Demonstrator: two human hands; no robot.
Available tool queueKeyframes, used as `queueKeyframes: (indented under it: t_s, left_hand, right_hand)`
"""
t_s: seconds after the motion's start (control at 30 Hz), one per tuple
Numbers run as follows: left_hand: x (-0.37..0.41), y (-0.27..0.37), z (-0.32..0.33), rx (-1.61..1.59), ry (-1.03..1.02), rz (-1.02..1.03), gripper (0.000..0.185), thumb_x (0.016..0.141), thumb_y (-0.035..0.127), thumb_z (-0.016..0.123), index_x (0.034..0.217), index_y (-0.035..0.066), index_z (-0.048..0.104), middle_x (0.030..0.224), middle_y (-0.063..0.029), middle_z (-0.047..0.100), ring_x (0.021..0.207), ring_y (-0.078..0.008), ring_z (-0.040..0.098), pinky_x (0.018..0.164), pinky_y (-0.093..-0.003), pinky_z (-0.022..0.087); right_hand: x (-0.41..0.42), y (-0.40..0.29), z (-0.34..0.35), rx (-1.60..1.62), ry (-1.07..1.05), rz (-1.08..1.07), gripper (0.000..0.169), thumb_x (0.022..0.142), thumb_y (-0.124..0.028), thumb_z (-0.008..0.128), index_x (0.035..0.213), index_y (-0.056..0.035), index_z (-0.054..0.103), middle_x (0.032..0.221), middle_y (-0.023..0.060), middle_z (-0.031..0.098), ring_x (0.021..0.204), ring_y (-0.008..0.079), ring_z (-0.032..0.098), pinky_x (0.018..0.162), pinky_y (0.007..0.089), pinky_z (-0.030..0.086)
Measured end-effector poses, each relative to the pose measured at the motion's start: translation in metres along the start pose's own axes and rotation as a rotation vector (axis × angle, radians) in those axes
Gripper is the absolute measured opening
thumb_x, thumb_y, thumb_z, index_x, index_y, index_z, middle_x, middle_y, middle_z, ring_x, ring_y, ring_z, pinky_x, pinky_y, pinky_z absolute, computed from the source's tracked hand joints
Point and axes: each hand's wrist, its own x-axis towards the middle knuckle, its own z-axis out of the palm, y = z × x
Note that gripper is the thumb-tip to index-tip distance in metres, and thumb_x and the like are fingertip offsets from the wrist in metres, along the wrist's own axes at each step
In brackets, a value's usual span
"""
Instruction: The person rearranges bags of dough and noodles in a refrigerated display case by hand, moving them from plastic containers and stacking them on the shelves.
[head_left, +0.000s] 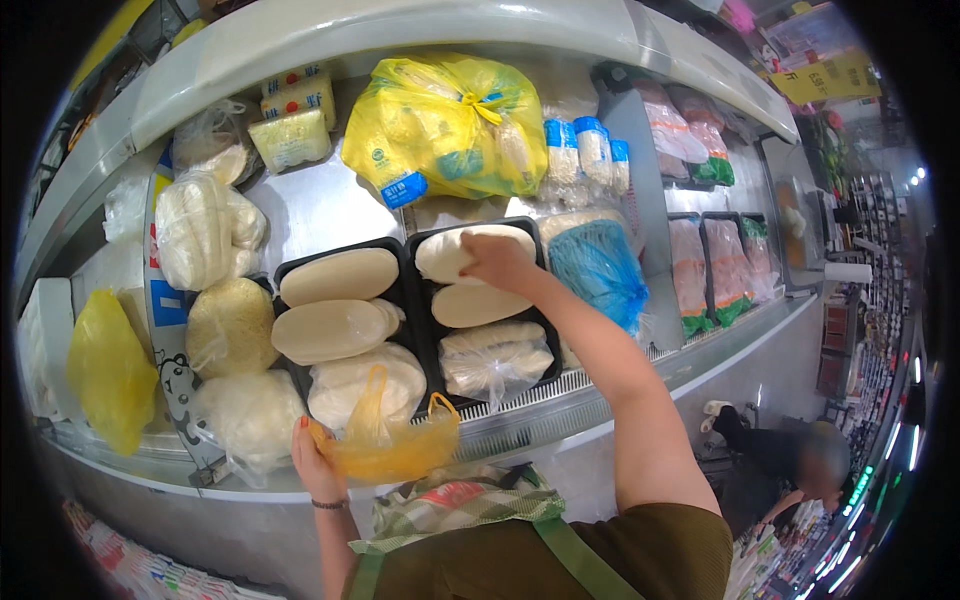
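My left hand (316, 459) grips a thin orange plastic bag (397, 454) by its side, low in front of my body; the bag's handles stand loose. My right arm stretches over the display case, and my right hand (495, 259) rests with fingers apart on a white oval stack of what look like dough wrappers (439, 255). That stack lies at the back of the right black tray (415, 307). Below it sit another pale oval stack (480, 304) and a clear bag of pale food (495, 360). The left black tray (341, 251) holds similar oval stacks (337, 274).
A knotted yellow bag (442, 127) bulges behind the trays. Blue-wrapped food (596, 262) lies to the right, before a divider (652, 172) and trays of packaged meat (724, 255). Bagged noodles (247, 416) stand left. A person (780, 457) is farther right.
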Motion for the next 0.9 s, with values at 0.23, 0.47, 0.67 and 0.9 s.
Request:
queueKeyframes:
  t_s: [0.23, 0.47, 0.67, 0.9]
  left_hand:
    - [0.011, -0.011, 0.030, 0.137, -0.102, -0.118, 0.021, 0.101, 0.021, 0.055, 0.083, 0.010, 0.055, 0.070, 0.0048, 0.047, 0.062, -0.0047, 0.042, 0.057, -0.0218, 0.034]
    - [0.034, -0.034, 0.082, 0.326, -0.350, -0.135, 0.021, 0.101, 0.021, 0.054, 0.085, 0.009, 0.059, 0.065, 0.0080, 0.045, 0.055, -0.0014, 0.038, 0.048, -0.0204, 0.027]
    - [0.072, -0.089, 0.127, 0.630, -0.503, -0.077, 0.028, 0.099, 0.024, 0.056, 0.083, 0.001, 0.062, 0.064, 0.0012, 0.052, 0.061, -0.0086, 0.050, 0.056, -0.0275, 0.041]
    - [0.146, -0.137, 0.174, 0.955, -0.512, 0.333, 0.031, 0.094, 0.022, 0.058, 0.116, 0.000, 0.061, 0.101, -0.0182, 0.067, 0.099, -0.0326, 0.064, 0.085, -0.0401, 0.049]
  right_hand:
    - [-0.079, -0.009, -0.046, 1.194, 0.537, 0.448, 0.040, 0.089, -0.011, 0.071, 0.125, -0.0072, 0.054, 0.110, 0.0031, 0.065, 0.094, 0.0166, 0.066, 0.078, 0.0292, 0.054]
    - [-0.124, 0.080, 0.102, 1.476, 0.681, 0.792, 0.041, 0.094, -0.015, 0.067, 0.130, -0.0069, 0.050, 0.113, 0.0064, 0.064, 0.099, 0.0216, 0.066, 0.083, 0.0376, 0.058]
    - [-0.121, 0.107, 0.122, 1.440, 0.596, 1.011, 0.039, 0.096, -0.026, 0.064, 0.127, -0.0049, 0.053, 0.113, 0.0124, 0.064, 0.091, 0.0253, 0.068, 0.076, 0.0394, 0.060]
    - [-0.113, 0.082, 0.062, 0.123, 0.145, 1.125, 0.045, 0.095, -0.036, 0.059, 0.117, 0.0033, 0.054, 0.112, 0.0330, 0.061, 0.099, 0.0442, 0.063, 0.089, 0.0493, 0.049]
